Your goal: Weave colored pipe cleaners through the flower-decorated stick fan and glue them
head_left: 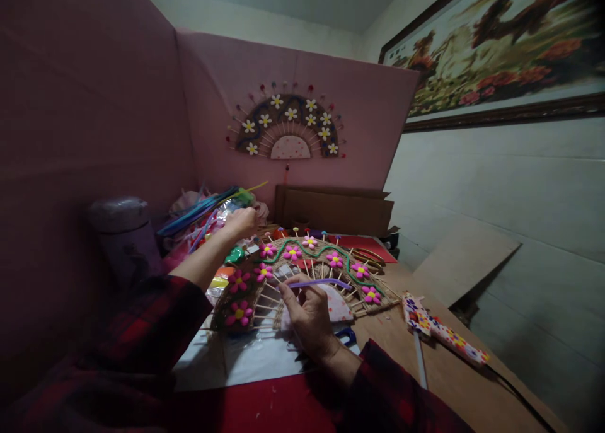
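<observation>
My right hand (311, 319) pinches a bent purple pipe cleaner (331, 282) between thumb and fingers, above the middle of a fan-shaped craft. Twine covers the fan (302, 256), which carries pink flowers with yellow centres, a wavy green strip and thin sticks tipped with coloured beads. Its base is a pale dotted half-round piece (339, 304), partly behind my right hand. Farther off, my left hand (242, 222) is closed and bent down at the edge of a pile of pipe cleaners (198, 209) and plastic bags. Whatever its fingers hold is hidden.
A flowered glue gun (442, 332) with a black cord lies on the right. Blue-handled scissors (347, 337) are beside my right wrist, golden-handled scissors (366, 256) behind the fan. A lidded cup (125, 237) stands left. Another fan (288, 123) hangs on the pink panel.
</observation>
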Motion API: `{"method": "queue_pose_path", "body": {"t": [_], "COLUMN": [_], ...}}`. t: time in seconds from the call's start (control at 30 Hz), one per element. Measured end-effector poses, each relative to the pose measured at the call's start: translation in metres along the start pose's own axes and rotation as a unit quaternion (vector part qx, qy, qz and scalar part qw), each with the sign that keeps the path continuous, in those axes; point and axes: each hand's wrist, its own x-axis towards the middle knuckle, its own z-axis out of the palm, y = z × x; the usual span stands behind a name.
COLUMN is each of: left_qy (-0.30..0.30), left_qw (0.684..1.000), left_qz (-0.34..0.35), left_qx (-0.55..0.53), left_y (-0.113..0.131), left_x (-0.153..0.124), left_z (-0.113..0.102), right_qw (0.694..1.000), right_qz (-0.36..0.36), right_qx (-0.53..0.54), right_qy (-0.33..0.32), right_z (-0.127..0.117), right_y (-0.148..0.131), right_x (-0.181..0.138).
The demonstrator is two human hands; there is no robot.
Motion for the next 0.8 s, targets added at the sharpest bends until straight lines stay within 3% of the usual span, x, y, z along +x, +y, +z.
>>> {"method": "queue_pose_path", "body": {"t": [0.2, 0.37, 0.57, 0.7, 0.8], "left_qy": [0.078, 0.170, 0.117, 0.127, 0.091], "left_qw": [0.994, 0.978, 0.986, 0.992, 0.991], "left_qz": [-0.029, -0.014, -0.006, -0.005, 0.042], "left_qx": [0.074, 0.116, 0.122, -0.026, -0.090], "left_y": [-0.003, -0.006, -0.012, -0.001, 0.018], "left_x": [-0.007, -0.007, -0.014, -0.032, -0.059], "left_z": [-0.024, -0.018, -0.013, -0.026, -0.021], "right_qw": [1.000, 1.000, 1.000, 0.999, 0.997], "right_qz": [0.007, 0.004, 0.005, 0.012, 0.022], "right_qx": [-0.003, -0.002, 0.012, 0.030, 0.059], "right_qy": [-0.001, -0.001, 0.002, 0.025, 0.049], "right_z": [0.000, 0.000, 0.000, 0.000, -0.001], "right_y": [-0.001, 0.000, 0.001, 0.002, 0.004], "right_x": [0.000, -0.001, 0.000, 0.003, 0.005]}}
